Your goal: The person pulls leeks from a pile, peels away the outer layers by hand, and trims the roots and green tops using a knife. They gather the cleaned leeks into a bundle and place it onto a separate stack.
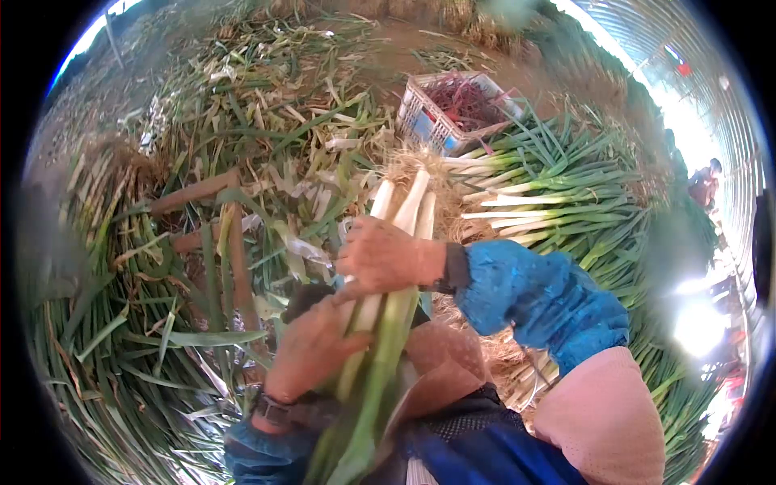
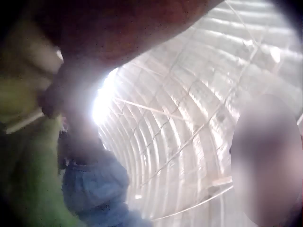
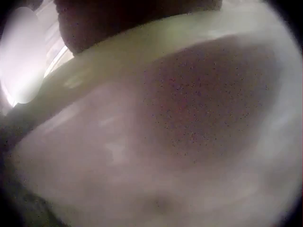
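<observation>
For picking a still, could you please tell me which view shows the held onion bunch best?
The head view: it shows the onion bunch from white ends to green leaves, held by the right hand and left hand. The left wrist view has only blurred green at one side; the right wrist view, a blurred pale close-up.

Wrist views blurred, backlit glare.

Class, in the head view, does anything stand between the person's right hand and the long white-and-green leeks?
Nothing visible does: the bare right hand is already wrapped over the leeks' pale stalks. The bare left hand touches them lower down. The pale plastic crate stands beyond their white ends, outside the grip.
</observation>
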Demonstrator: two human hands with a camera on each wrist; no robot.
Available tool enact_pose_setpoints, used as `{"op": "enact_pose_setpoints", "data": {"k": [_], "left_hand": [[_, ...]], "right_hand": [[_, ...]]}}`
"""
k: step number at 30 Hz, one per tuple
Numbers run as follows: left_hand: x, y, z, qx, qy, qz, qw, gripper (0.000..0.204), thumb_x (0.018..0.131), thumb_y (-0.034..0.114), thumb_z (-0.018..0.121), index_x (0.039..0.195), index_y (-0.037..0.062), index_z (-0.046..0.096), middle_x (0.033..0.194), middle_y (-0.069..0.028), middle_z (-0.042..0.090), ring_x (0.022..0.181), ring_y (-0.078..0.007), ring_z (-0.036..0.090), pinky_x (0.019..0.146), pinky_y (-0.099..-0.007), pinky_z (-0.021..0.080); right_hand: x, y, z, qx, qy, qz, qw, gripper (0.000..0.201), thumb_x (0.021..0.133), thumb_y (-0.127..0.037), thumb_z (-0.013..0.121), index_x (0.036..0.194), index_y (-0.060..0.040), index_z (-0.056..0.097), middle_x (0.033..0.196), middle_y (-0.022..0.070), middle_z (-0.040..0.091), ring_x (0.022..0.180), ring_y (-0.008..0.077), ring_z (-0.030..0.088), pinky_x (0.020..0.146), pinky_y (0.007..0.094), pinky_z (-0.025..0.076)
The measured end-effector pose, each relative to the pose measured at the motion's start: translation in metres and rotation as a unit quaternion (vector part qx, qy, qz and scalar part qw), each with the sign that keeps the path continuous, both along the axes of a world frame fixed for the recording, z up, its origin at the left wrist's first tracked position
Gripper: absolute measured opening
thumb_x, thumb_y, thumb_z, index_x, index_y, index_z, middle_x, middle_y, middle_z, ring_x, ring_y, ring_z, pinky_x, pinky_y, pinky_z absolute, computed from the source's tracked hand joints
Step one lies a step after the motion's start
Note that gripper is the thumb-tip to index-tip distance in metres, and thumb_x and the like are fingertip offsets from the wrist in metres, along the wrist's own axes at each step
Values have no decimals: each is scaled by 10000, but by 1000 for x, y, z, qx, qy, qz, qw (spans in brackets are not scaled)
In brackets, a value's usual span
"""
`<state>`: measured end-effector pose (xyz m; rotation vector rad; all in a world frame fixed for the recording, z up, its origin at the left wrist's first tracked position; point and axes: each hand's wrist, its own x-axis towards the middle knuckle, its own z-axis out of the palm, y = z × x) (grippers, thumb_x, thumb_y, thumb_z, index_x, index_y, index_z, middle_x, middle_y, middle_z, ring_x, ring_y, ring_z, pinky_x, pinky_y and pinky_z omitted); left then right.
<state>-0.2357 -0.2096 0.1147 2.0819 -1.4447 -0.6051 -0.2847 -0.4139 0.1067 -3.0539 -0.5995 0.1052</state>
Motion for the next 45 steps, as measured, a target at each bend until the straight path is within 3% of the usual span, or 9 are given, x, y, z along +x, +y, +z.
{"op": "enact_pose_setpoints", "data": {"k": [13, 16, 22, 30, 37, 39, 41, 43, 45], "left_hand": [[-89, -52, 86, -72, 335, -177, 923, 501, 891, 333, 561, 1221, -29, 456, 1062, -146, 576, 978, -258, 562, 874, -351, 448], [-144, -67, 34, 57, 792, 29, 607, 447, 917, 366, 496, 1132, -26, 480, 983, -201, 558, 887, -307, 556, 822, -381, 464], [-154, -37, -30, -122, 868, 224, 426, 429, 966, 368, 331, 1085, -12, 490, 1197, -195, 472, 1143, -333, 469, 946, -447, 415], [-143, 2, -168, -199, 389, 188, 880, 411, 894, 279, 455, 1280, 138, 445, 1320, -156, 438, 1204, -318, 413, 1026, -433, 323], [-153, -20, -111, -381, 545, 189, 722, 348, 939, 206, 399, 1242, 56, 479, 1256, -124, 485, 1166, -253, 459, 985, -388, 380], [-155, -29, -127, -430, 849, 19, 307, 373, 969, 204, 379, 1292, 20, 411, 1267, -109, 476, 1166, -245, 465, 1001, -382, 365], [-157, -38, -75, -365, 731, 62, 573, 433, 952, 227, 429, 1326, 19, 357, 1289, -103, 456, 1198, -243, 439, 1020, -393, 348], [-158, -49, -46, -340, 699, 39, 628, 508, 927, 256, 486, 1348, 24, 320, 1300, -99, 447, 1215, -239, 425, 1031, -397, 337], [-158, -57, -31, -370, 783, -65, 496, 587, 895, 290, 551, 1360, 37, 298, 1299, -96, 448, 1216, -234, 424, 1034, -395, 333]], "right_hand": [[36, 8, -7, 95, 148, -125, 977, 597, 857, -556, 430, 803, -12, 671, 822, 191, 649, 814, 357, 622, 750, 435, 480], [37, 6, -8, 110, 170, -141, 969, 659, 829, -613, 420, 903, -10, 675, 939, 222, 639, 902, 377, 607, 813, 439, 461], [27, -8, -8, 108, 207, -187, 954, 746, 824, -661, 377, 950, 15, 667, 972, 201, 642, 932, 356, 606, 851, 423, 447], [2, -34, -7, 162, 394, -130, 895, 784, 760, -725, 455, 977, 1, 653, 926, 176, 660, 840, 289, 634, 759, 420, 484], [-62, -47, 53, 306, 376, -22, 874, 742, 651, -545, 717, 1150, -25, 545, 1014, 176, 631, 971, 278, 590, 870, 388, 438], [-87, -52, 74, 228, 331, -79, 912, 749, 639, -549, 722, 1098, 18, 549, 918, 199, 624, 844, 324, 603, 777, 398, 456], [-113, -51, 101, 181, 293, -144, 928, 757, 624, -550, 730, 1067, 36, 547, 877, 196, 616, 807, 334, 593, 765, 391, 456], [-138, -54, 123, 181, 242, -169, 938, 771, 606, -527, 753, 1078, 41, 532, 889, 206, 609, 816, 337, 591, 769, 380, 456], [-160, -51, 149, 200, 187, -207, 939, 784, 584, -495, 776, 1096, 41, 520, 924, 209, 605, 844, 319, 592, 780, 363, 456]]}}
